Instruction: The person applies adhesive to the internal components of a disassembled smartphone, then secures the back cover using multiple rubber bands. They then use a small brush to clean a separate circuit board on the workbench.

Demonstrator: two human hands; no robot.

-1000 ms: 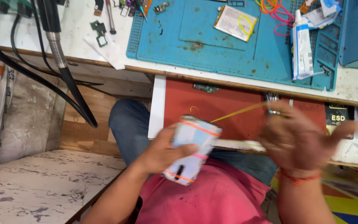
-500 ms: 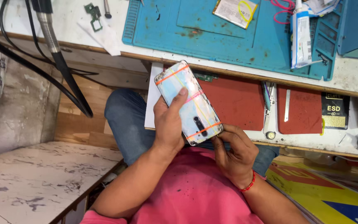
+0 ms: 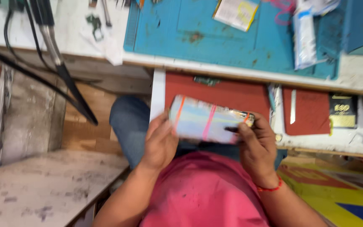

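Phone (image 3: pixel 209 120) lies crosswise, gripped at opposite ends by left hand (image 3: pixel 160 141) and right hand (image 3: pixel 255 143), fingers closed; desk (image 3: pixel 358 75) edge just beyond, open space beneath.

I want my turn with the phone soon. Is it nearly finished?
Done: elastic bands already wrap the phone. In hand: the left hand and right hand hold it sideways over the lap, below the blue mat. What is left cannot be told from this blurred view.
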